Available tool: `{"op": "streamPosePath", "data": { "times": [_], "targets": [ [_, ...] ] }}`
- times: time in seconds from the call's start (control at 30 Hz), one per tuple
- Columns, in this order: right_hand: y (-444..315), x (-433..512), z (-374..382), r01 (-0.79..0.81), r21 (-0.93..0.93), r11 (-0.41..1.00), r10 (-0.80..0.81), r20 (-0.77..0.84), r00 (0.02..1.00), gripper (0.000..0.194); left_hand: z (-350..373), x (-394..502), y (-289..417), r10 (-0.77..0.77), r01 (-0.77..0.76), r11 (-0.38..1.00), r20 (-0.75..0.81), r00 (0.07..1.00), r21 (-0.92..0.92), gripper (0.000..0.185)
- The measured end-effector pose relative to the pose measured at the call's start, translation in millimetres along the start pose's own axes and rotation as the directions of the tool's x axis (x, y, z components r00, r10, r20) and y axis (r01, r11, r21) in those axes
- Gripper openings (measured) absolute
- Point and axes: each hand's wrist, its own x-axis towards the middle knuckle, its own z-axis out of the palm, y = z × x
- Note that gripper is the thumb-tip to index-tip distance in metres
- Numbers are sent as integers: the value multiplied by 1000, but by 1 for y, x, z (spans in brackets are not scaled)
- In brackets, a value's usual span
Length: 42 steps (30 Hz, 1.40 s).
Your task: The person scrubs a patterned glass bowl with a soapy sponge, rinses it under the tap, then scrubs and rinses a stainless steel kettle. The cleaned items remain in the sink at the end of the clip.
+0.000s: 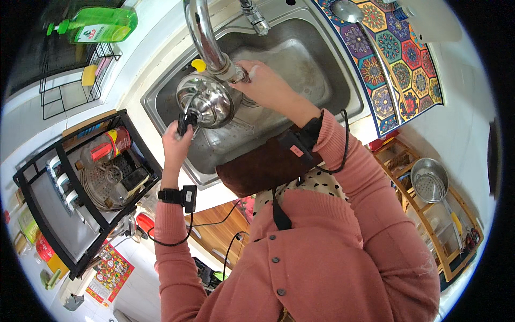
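Note:
A shiny stainless-steel kettle (207, 98) with a yellow spout piece (198, 65) is over the left part of the sink (305, 64). My left hand (177, 139) grips its black handle (186, 122) on the side near me. Above the kettle comes down the end of a thick chrome faucet (209, 44). With its fingers around the fitting at the faucet's end, my right hand (263, 84) reaches across the basin. Its fingertips are partly hidden. No running water can be made out.
A second, smaller tap (257, 22) stands at the sink's back. To the right, a large metal ladle (378, 48) lies on a patterned mat (406, 60). Left are a black rack (60, 149) holding bottles and a steamer plate, and green soap (104, 24). A brown cloth (257, 165) hangs before me.

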Motion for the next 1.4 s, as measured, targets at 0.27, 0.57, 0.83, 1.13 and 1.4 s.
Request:
{"op": "streamPosePath", "data": {
  "times": [0.27,0.57,0.83,1.13,1.4],
  "targets": [
    [-22,-3,-12,-98,21,995,97,80,992,43,-18,-27,-2,390,-370,853,23,921,368,17],
    [-16,2,1,-161,243,957,136,117,984,52,-11,-12,22,470,-545,625,289,834,559,30],
    [8,-6,-14,-26,221,975,15,51,999,51,18,35,24,546,-805,318,598,587,501,33],
    [34,-8,-1,-169,240,956,138,140,980,61,37,42,10,607,-773,231,533,589,590,11],
    [48,-17,11,-226,194,955,199,148,969,60,72,25,18,603,-737,284,483,635,614,11]
  ]
}}
